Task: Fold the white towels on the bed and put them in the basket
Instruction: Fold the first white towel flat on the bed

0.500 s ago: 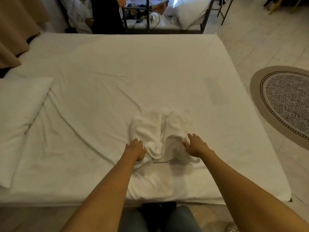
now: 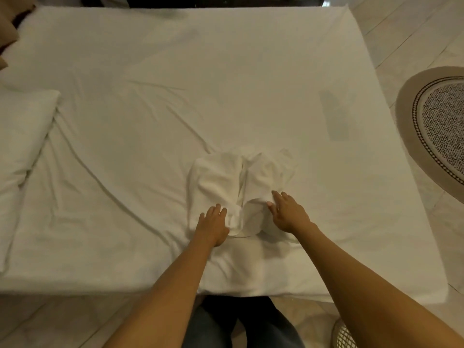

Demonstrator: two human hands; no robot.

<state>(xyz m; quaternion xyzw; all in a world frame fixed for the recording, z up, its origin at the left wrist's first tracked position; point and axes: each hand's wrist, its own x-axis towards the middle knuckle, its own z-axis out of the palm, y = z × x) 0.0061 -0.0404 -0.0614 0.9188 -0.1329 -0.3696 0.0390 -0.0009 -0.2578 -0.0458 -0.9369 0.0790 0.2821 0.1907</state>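
A crumpled white towel (image 2: 226,177) lies on the bed (image 2: 175,84) near its front edge, bunched into two lobes. My left hand (image 2: 212,226) lies flat on the towel's near left part, fingers straight. My right hand (image 2: 288,213) rests on the near right lobe with fingers stretched forward. A corner of a white woven basket (image 2: 342,334) shows on the floor at the bottom right, beside my right forearm.
A white pillow (image 2: 22,146) lies at the bed's left side. A round patterned rug (image 2: 442,126) covers the floor to the right. Tan curtain fabric (image 2: 10,28) hangs at the top left. My legs stand against the bed's front edge.
Both hands have uncurled and now lie flatter on the towel, slid a little forward. The camera has tilted down, so the far room is out of view.
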